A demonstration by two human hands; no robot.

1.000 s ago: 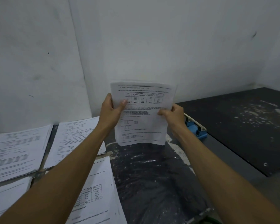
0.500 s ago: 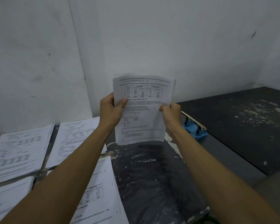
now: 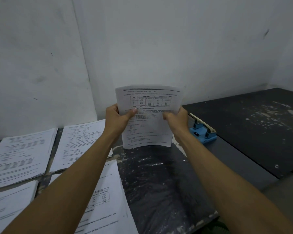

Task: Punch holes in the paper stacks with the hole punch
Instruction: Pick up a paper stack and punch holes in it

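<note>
While both hands hold it upright, the scene reads so:

Held stack: a paper stack (image 3: pixel 148 115) stands on edge above the dark table (image 3: pixel 159 183), printed side toward the camera, a table of figures near its top. Whether its lower edge touches the table I cannot tell.

Left hand: the left hand (image 3: pixel 117 118) grips the stack's left edge, thumb across the front, fingers behind.

Right hand: the right hand (image 3: pixel 177 118) grips the right edge about halfway up, thumb on the front of the page.

Hole punch: a blue hole punch (image 3: pixel 203 130) with a pale lever sits on the table just to the right of the right hand, apart from the paper.

Other paper: four more stacks lie flat on the left, a far-left stack (image 3: pixel 19 154), a middle stack (image 3: pixel 81 142), a near stack (image 3: pixel 105 200) partly under the left forearm, and a corner stack (image 3: pixel 8 201) at the lower left.

Right side: a dark board (image 3: pixel 252 129) with pale flecks lies beyond the punch.

Background: a white wall (image 3: pixel 159 48) meets at a corner behind.
</note>
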